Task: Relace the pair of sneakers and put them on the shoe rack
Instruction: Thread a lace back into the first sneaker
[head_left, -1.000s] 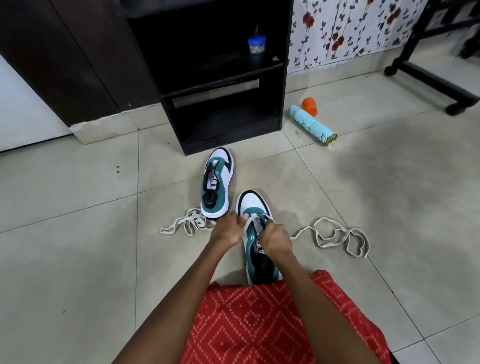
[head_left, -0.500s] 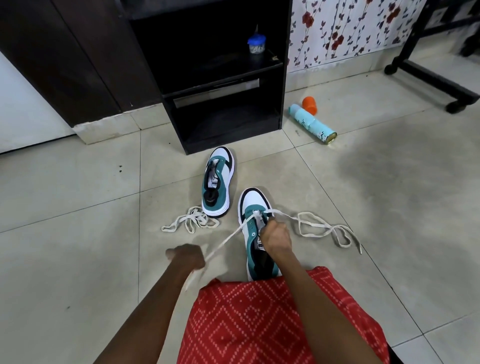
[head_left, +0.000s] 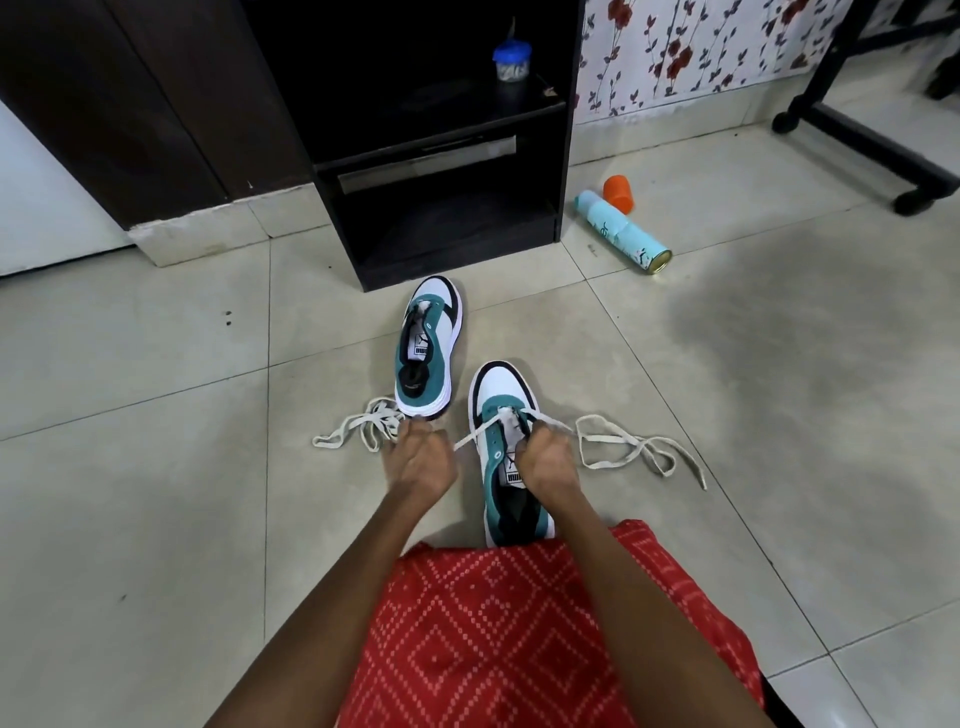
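Note:
Two white, teal and black sneakers stand on the tiled floor. The far sneaker (head_left: 427, 347) has no lace in it; a loose white lace (head_left: 349, 429) lies bunched at its heel. The near sneaker (head_left: 500, 415) sits just ahead of my lap with a second lace (head_left: 626, 446) through its front eyelets, its long end trailing right. My right hand (head_left: 548, 463) grips the near sneaker at the tongue. My left hand (head_left: 420, 460), fingers curled, holds the short end of that lace just left of the shoe. The black shoe rack (head_left: 447, 244) stands behind the far sneaker.
A light blue spray can (head_left: 623, 231) and an orange cap (head_left: 619, 192) lie on the floor right of the rack. A blue-lidded jar (head_left: 511, 61) sits on an upper shelf. A black wheeled stand (head_left: 872, 140) is at the far right. Red patterned cloth (head_left: 519, 634) covers my lap.
My left hand, which had drawn the lace end out to the left and toward me, has come back up beside the near sneaker. The right hand stays on the shoe.

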